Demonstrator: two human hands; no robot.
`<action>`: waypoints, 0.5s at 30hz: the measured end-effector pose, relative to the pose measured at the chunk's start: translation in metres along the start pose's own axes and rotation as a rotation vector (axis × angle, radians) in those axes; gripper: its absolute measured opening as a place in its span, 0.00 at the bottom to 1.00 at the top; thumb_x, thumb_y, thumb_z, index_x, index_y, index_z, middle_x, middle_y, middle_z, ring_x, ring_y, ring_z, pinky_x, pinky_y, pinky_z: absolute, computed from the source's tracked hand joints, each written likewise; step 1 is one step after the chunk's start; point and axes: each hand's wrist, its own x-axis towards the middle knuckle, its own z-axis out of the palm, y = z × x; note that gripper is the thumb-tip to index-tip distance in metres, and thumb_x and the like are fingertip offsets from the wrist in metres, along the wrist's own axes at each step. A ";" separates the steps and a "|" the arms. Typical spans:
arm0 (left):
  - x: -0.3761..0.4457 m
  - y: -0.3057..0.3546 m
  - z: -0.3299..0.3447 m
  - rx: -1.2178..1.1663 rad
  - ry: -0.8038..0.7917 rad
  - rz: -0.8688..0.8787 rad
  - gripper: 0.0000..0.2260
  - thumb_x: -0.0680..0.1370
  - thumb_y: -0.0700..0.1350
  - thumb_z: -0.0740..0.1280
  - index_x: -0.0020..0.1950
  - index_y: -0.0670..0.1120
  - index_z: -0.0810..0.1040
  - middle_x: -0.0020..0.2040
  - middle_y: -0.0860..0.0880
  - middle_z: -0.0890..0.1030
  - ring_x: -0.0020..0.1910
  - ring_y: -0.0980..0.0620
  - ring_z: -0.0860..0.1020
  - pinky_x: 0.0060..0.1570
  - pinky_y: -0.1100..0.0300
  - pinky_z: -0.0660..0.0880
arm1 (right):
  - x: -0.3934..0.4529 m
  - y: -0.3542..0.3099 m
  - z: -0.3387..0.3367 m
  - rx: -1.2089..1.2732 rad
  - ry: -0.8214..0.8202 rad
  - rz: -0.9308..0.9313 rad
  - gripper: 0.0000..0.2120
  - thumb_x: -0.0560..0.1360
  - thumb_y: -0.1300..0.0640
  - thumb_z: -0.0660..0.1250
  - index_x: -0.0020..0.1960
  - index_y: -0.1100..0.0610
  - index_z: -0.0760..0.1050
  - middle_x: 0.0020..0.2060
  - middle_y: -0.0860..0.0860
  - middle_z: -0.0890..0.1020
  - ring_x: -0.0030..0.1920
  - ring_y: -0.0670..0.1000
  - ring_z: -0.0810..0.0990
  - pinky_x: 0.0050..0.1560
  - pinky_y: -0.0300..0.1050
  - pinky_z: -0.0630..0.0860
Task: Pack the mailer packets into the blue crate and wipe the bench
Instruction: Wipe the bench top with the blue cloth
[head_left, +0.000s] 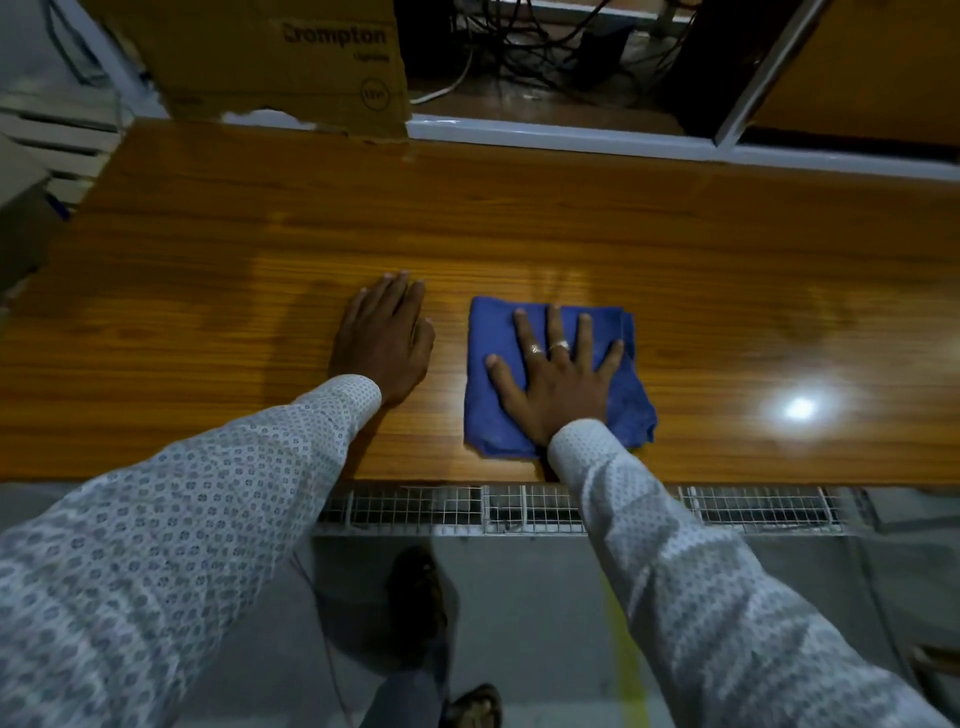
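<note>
- From my feed the scene looks dim, lit warmly from overhead.
- A hard white glare spot sits on the glossy bench (519, 234) at the right, with softer sheen streaks across the wood grain.
- I see faint reflections and soft shadows ahead of both hands.
- Wide-angle distortion bows the bench edges and stretches the sleeves (156, 545) at the lower corners.
- The cardboard box (270, 57) lettering and floor are slightly blurred; the far corners fall dark.
</note>
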 end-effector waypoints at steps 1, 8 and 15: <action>0.000 0.000 0.000 -0.002 -0.002 -0.001 0.26 0.82 0.57 0.49 0.79 0.49 0.60 0.80 0.49 0.58 0.80 0.50 0.54 0.78 0.50 0.48 | -0.013 0.002 0.002 -0.008 0.009 -0.033 0.37 0.74 0.24 0.39 0.79 0.37 0.43 0.81 0.47 0.46 0.80 0.60 0.42 0.72 0.73 0.37; -0.001 0.001 -0.002 -0.012 -0.016 -0.002 0.26 0.82 0.57 0.49 0.79 0.49 0.60 0.80 0.49 0.58 0.80 0.50 0.53 0.78 0.50 0.48 | -0.013 0.035 -0.003 -0.017 -0.004 0.114 0.37 0.73 0.24 0.37 0.79 0.36 0.41 0.81 0.47 0.46 0.80 0.60 0.42 0.72 0.74 0.39; -0.001 0.001 -0.001 -0.013 -0.013 -0.005 0.27 0.82 0.57 0.48 0.79 0.49 0.61 0.80 0.49 0.59 0.80 0.49 0.55 0.78 0.49 0.50 | -0.039 -0.005 0.003 -0.025 0.029 -0.021 0.35 0.75 0.26 0.42 0.79 0.37 0.44 0.81 0.48 0.48 0.80 0.61 0.44 0.72 0.73 0.39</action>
